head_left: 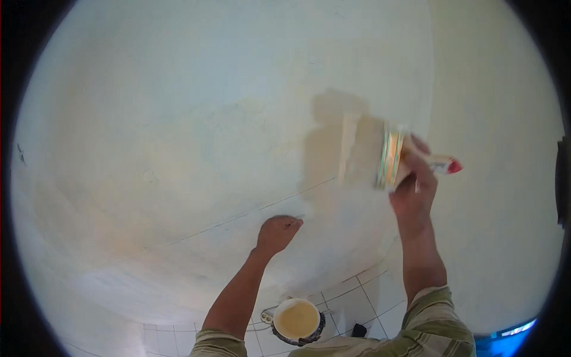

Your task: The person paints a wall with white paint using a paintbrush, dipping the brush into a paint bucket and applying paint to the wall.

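My right hand [414, 184] grips a wide paintbrush [390, 157] by its handle, which ends in a red tip to the right. The metal band shines, and the bristles point left toward the pale wall [226, 143]; motion blurs them, so I cannot tell whether they touch it. Lower and to the left, my left hand [279, 233] is closed in a fist close to the wall. A small pale bit shows by its thumb, too little to make out. Below, between my forearms, stands a round pot of cream-coloured paint [297, 319].
A thin crack [256, 209] slants across the wall. White floor tiles [351, 303] with dark joints lie at the wall's foot. A small black object [359, 330] is right of the pot. Something bright blue [505, 344] shows at the lower right, and a dark object [561, 181] at the right edge.
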`<state>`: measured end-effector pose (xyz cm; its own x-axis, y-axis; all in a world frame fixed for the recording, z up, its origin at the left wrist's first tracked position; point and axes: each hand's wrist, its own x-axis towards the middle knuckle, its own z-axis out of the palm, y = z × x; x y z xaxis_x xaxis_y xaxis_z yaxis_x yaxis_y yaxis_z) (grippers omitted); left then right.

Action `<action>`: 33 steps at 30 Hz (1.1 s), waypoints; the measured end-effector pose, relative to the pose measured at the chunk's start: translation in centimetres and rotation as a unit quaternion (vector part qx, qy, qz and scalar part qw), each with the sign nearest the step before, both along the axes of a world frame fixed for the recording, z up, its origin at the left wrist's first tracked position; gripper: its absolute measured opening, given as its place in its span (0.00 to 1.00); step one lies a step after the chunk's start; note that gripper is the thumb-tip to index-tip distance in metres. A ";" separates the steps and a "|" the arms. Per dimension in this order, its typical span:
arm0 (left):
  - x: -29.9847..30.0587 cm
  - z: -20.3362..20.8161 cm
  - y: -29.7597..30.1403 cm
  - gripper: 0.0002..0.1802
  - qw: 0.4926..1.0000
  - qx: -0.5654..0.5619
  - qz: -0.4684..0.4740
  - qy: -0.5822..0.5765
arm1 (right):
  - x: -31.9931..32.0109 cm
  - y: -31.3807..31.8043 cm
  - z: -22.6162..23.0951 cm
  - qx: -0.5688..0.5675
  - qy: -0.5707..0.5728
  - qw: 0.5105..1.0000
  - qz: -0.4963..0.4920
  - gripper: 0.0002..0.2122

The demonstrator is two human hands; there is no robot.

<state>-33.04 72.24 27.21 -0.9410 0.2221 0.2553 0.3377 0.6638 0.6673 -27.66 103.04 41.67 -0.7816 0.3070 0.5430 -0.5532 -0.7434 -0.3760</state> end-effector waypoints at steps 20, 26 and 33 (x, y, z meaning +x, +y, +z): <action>-0.6 0.3 1.3 0.26 0.996 -0.078 0.044 -0.017 | -10.7 -3.0 10.9 0.268 0.074 0.839 -0.467 0.11; -0.3 -0.5 0.5 0.26 0.997 -0.064 0.035 0.035 | -5.1 -17.6 11.2 0.287 0.393 0.787 -0.379 0.11; -0.3 0.7 1.0 0.26 0.996 -0.077 0.042 0.007 | -10.3 -7.9 11.5 0.400 0.303 0.674 -0.542 0.11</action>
<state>-33.33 73.29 27.94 -0.9545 0.1813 0.2369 0.2857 0.7844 0.5505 -37.92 95.15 53.15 0.1068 -0.0605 0.9924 -0.8406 0.5277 0.1226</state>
